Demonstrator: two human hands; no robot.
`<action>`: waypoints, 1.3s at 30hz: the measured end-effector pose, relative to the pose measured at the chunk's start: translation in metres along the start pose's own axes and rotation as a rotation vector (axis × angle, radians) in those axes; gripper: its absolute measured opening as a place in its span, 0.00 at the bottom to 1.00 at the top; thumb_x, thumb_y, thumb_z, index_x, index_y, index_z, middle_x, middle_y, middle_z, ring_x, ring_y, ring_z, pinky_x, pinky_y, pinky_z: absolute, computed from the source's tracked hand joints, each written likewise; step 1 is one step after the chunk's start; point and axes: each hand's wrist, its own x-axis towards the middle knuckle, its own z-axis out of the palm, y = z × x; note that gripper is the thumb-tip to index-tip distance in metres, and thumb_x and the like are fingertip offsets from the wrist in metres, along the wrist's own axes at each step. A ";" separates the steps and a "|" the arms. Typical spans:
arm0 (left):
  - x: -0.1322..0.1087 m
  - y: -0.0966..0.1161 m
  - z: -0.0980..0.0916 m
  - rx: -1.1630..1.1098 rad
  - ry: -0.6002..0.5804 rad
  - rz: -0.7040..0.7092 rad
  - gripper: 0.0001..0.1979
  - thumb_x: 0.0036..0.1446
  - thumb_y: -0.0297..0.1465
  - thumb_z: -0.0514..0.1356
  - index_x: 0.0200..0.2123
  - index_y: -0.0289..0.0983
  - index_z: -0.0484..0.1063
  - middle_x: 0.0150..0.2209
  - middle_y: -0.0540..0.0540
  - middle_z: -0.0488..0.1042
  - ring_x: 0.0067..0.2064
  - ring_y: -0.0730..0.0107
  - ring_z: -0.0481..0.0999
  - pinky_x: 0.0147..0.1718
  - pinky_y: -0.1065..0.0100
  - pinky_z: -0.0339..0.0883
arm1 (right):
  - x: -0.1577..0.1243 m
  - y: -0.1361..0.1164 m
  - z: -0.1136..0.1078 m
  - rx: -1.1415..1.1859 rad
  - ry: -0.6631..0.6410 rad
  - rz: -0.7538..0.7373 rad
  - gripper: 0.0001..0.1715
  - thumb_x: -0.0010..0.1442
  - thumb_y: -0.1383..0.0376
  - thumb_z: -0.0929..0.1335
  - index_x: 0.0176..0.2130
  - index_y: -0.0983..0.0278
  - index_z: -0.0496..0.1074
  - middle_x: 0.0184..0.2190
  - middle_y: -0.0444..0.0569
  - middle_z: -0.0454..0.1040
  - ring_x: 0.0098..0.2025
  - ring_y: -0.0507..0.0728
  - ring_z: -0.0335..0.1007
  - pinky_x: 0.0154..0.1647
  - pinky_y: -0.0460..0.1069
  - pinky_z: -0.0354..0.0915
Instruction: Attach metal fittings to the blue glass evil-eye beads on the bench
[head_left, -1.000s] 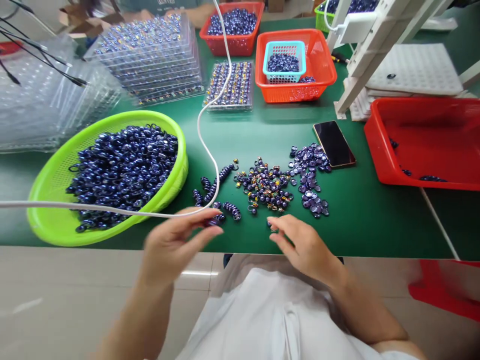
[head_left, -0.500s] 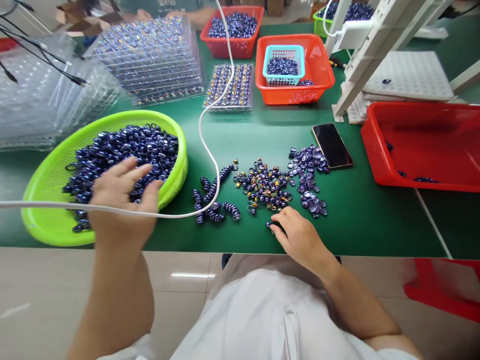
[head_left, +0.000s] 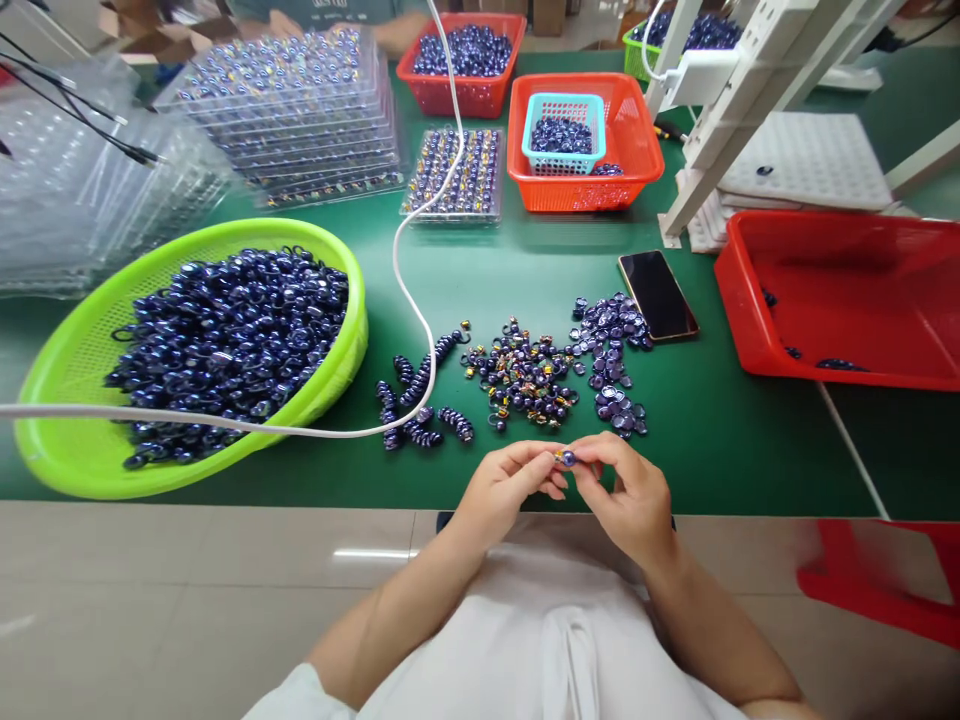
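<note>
In front of my body, my left hand (head_left: 508, 487) and my right hand (head_left: 630, 497) meet near the table's edge. Between their fingertips is a small shiny dark-blue and gold piece (head_left: 568, 458), pinched from both sides. Just beyond lies a loose pile of blue and gold pieces (head_left: 529, 372). To its right are flat dark-blue caps (head_left: 611, 325). Coiled-looking rows of dark-blue pieces (head_left: 424, 390) lie to the left. A lime-green basket (head_left: 356, 320) farther left holds a heap of dark-blue looped pieces (head_left: 232, 335).
A white cable (head_left: 405, 290) crosses the green table and the basket. A phone (head_left: 658, 293) lies right of the caps, near a red bin (head_left: 840, 280). Behind stand stacked clear trays (head_left: 315, 130), one filled tray (head_left: 455, 175) and an orange basket (head_left: 637, 150). Another person sits opposite.
My left hand has left the green basket and come right to meet my right hand. Both now pinch a blue and gold piece. My right hand has shifted slightly right.
</note>
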 end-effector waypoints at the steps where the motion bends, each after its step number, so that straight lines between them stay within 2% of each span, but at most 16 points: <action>1: 0.002 0.000 0.000 -0.042 -0.010 -0.017 0.15 0.56 0.38 0.67 0.42 0.33 0.81 0.32 0.44 0.80 0.33 0.70 0.78 0.36 0.68 0.74 | 0.000 0.001 -0.002 -0.007 -0.008 -0.048 0.13 0.61 0.75 0.69 0.43 0.59 0.70 0.37 0.47 0.79 0.37 0.54 0.76 0.35 0.49 0.72; 5: 0.004 0.003 0.000 -0.064 -0.032 -0.093 0.14 0.52 0.35 0.71 0.40 0.33 0.82 0.31 0.45 0.80 0.31 0.72 0.77 0.36 0.68 0.73 | -0.003 0.007 -0.010 -0.047 -0.060 -0.172 0.20 0.59 0.78 0.68 0.46 0.57 0.69 0.39 0.48 0.80 0.39 0.56 0.76 0.39 0.53 0.73; 10: 0.005 0.008 0.004 -0.092 -0.001 -0.171 0.15 0.45 0.32 0.74 0.36 0.32 0.82 0.30 0.44 0.81 0.28 0.74 0.76 0.33 0.70 0.72 | -0.008 0.011 -0.013 -0.069 -0.061 -0.197 0.20 0.59 0.77 0.68 0.47 0.57 0.69 0.39 0.48 0.80 0.38 0.56 0.76 0.38 0.53 0.73; 16: 0.008 0.007 0.007 -0.060 0.014 -0.159 0.15 0.43 0.32 0.75 0.35 0.32 0.81 0.30 0.45 0.80 0.26 0.75 0.74 0.30 0.71 0.71 | -0.008 0.013 -0.012 -0.153 -0.028 -0.280 0.20 0.57 0.76 0.70 0.46 0.56 0.70 0.38 0.48 0.80 0.37 0.56 0.74 0.37 0.53 0.73; 19: 0.008 0.009 0.006 -0.023 0.005 -0.145 0.15 0.43 0.32 0.75 0.35 0.32 0.81 0.30 0.45 0.80 0.26 0.75 0.74 0.30 0.70 0.72 | -0.008 0.012 -0.015 -0.141 -0.041 -0.263 0.22 0.58 0.77 0.68 0.48 0.56 0.70 0.40 0.49 0.78 0.40 0.57 0.74 0.39 0.54 0.74; 23: 0.007 0.013 0.005 0.071 -0.051 -0.097 0.14 0.44 0.32 0.74 0.35 0.33 0.81 0.30 0.47 0.80 0.28 0.74 0.75 0.32 0.69 0.73 | -0.007 0.006 -0.023 -0.035 -0.200 -0.141 0.35 0.58 0.78 0.63 0.61 0.56 0.63 0.51 0.54 0.71 0.53 0.61 0.70 0.50 0.59 0.73; 26: 0.006 0.015 0.004 0.110 -0.090 -0.065 0.11 0.46 0.31 0.73 0.33 0.33 0.80 0.29 0.48 0.79 0.29 0.73 0.75 0.34 0.69 0.73 | -0.003 0.001 -0.028 0.011 -0.337 -0.142 0.39 0.57 0.78 0.62 0.65 0.57 0.60 0.57 0.55 0.68 0.58 0.62 0.68 0.54 0.61 0.71; 28: 0.006 0.014 0.004 0.122 -0.082 -0.048 0.10 0.47 0.32 0.73 0.31 0.33 0.79 0.27 0.49 0.78 0.29 0.73 0.75 0.34 0.69 0.72 | -0.001 0.001 -0.027 -0.025 -0.335 -0.187 0.39 0.57 0.76 0.64 0.65 0.57 0.61 0.57 0.55 0.70 0.57 0.63 0.69 0.54 0.62 0.71; 32: 0.006 0.010 0.004 0.077 -0.024 -0.023 0.11 0.48 0.33 0.73 0.34 0.34 0.79 0.29 0.48 0.79 0.30 0.71 0.77 0.35 0.68 0.73 | -0.004 0.007 -0.020 -0.175 -0.165 -0.256 0.33 0.58 0.72 0.68 0.61 0.56 0.66 0.52 0.54 0.75 0.52 0.62 0.73 0.49 0.60 0.72; 39: 0.001 0.005 0.008 0.105 0.077 0.087 0.11 0.46 0.31 0.73 0.33 0.35 0.79 0.30 0.48 0.79 0.33 0.71 0.78 0.38 0.70 0.74 | -0.012 0.004 -0.011 -0.147 -0.033 -0.191 0.15 0.59 0.73 0.71 0.45 0.59 0.72 0.39 0.51 0.79 0.41 0.59 0.75 0.41 0.56 0.72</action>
